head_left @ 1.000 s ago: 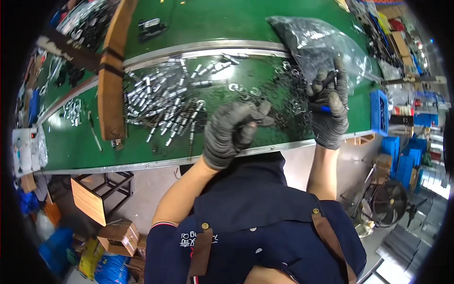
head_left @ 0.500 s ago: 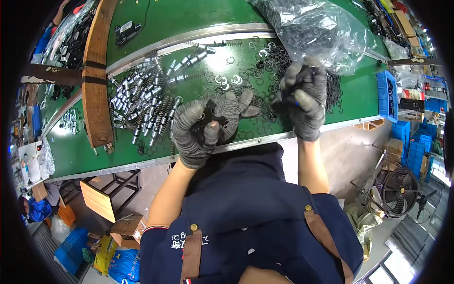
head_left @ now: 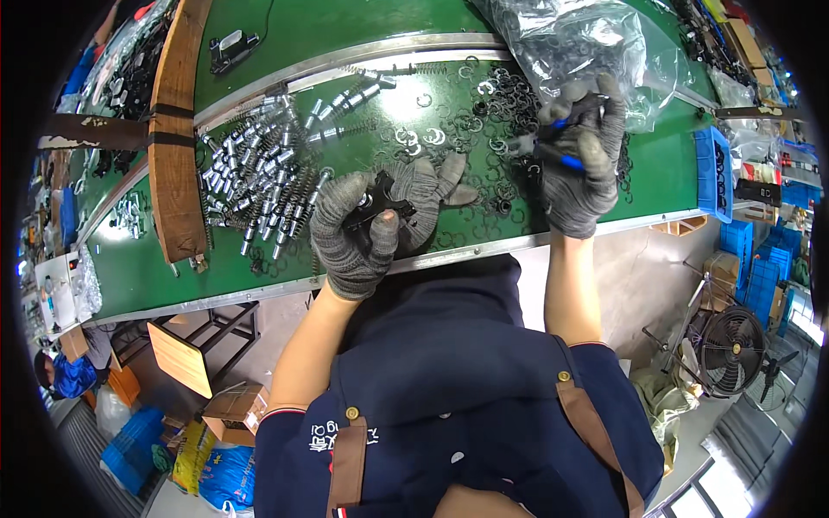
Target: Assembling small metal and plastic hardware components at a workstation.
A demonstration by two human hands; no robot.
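Note:
My left hand point(head_left: 352, 246), in a grey knit glove, is closed around a black metal part point(head_left: 373, 204) near the table's front edge. Against it lies what looks like a loose grey glove point(head_left: 421, 194), its fingers pointing right. My right hand point(head_left: 583, 173), gloved too, grips blue-handled pliers point(head_left: 568, 161); their tip points left and is blurred. Under and beside the pliers spread many black C-shaped retaining rings point(head_left: 509, 104). Several shinier rings point(head_left: 419, 136) sit at mid-table. Left of my left hand is a heap of silver pins with springs point(head_left: 268, 177).
A clear plastic bag point(head_left: 579, 43) of dark parts lies behind my right hand. At the right end is a blue bin point(head_left: 713, 173). A wooden beam point(head_left: 175, 173) stands on the left, and a metal strip point(head_left: 389, 52) crosses the table behind the parts. A fan point(head_left: 732, 350) stands at lower right.
My right hand has moved right and slightly up with the pliers, whose blue handles now show more. My left hand keeps the black part in about the same place.

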